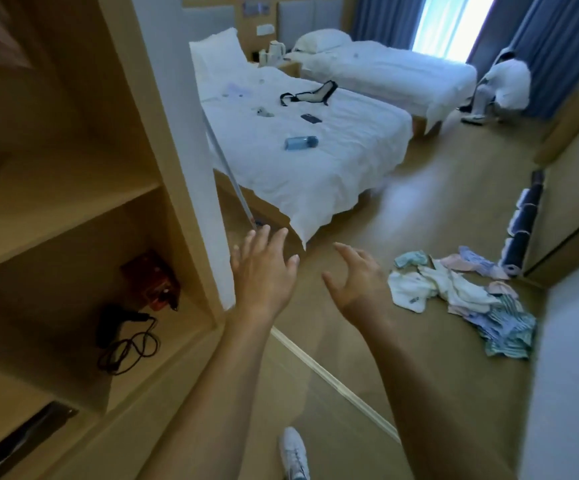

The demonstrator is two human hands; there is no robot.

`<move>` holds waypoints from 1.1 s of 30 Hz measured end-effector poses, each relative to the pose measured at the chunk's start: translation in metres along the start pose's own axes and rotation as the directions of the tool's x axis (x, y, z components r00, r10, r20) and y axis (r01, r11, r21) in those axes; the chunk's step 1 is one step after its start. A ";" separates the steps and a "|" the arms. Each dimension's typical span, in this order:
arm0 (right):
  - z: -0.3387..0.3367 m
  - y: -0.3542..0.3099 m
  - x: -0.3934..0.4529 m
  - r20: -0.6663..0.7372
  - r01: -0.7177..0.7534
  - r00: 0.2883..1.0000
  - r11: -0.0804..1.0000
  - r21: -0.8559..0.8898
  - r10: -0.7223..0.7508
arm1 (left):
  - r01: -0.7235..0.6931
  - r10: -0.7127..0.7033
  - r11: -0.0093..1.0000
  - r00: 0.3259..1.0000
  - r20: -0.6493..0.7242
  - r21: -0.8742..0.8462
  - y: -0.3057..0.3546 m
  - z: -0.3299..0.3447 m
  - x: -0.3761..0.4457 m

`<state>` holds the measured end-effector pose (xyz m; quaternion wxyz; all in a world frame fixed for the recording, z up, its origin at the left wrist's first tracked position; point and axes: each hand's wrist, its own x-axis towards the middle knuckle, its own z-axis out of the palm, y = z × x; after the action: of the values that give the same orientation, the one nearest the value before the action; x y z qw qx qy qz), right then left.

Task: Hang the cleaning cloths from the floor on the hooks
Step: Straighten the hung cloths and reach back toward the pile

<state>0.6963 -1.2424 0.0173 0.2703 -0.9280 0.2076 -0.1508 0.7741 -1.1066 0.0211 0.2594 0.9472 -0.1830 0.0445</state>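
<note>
Both hands, the left hand (264, 268) and right hand (359, 277), are reaching out mid-frame with fingers spread, holding nothing, while the cleaning cloths (461, 296) are lying heaped, seemingly tangled, on the floor (419, 188) at right.

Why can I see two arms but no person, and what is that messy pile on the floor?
The camera sits on the person's head and looks down, so you see only their own arms. The left hand and right hand are stretched out in front, fingers spread, holding nothing. The pile on the wooden floor is cleaning cloths, white, pink and striped, all jumbled together. They are meant to go on hooks, but I cannot see any hooks here. Behind is a bed with a blue bottle lying on it.
</note>
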 end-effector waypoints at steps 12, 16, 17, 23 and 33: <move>-0.083 0.133 -0.058 -0.168 -0.341 0.930 0.937 -0.072 0.326 | -0.321 0.315 0.947 0.929 0.195 0.001 0.137 0.090 -0.035; -0.110 0.192 -0.055 -0.170 -0.437 0.889 0.899 -0.033 0.426 | -0.390 0.373 0.920 0.896 0.243 0.029 0.190 0.129 -0.026; -0.118 0.208 -0.053 -0.166 -0.456 0.879 0.890 -0.025 0.446 | -0.406 0.386 0.913 0.886 0.259 0.029 0.206 0.139 -0.024; -0.175 0.300 -0.045 -0.252 -0.560 0.801 0.829 0.009 0.544 | -0.496 0.475 0.868 0.823 0.311 -0.013 0.307 0.197 -0.016; -0.238 0.393 -0.062 -0.351 -0.669 0.671 0.737 0.094 0.653 | -0.589 0.587 0.797 0.701 0.404 -0.135 0.423 0.272 -0.023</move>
<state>0.4299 -1.6201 -0.0224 0.2434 -0.7509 0.5783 -0.2060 0.5933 -1.5746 -0.0163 0.1830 0.8256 -0.5272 -0.0826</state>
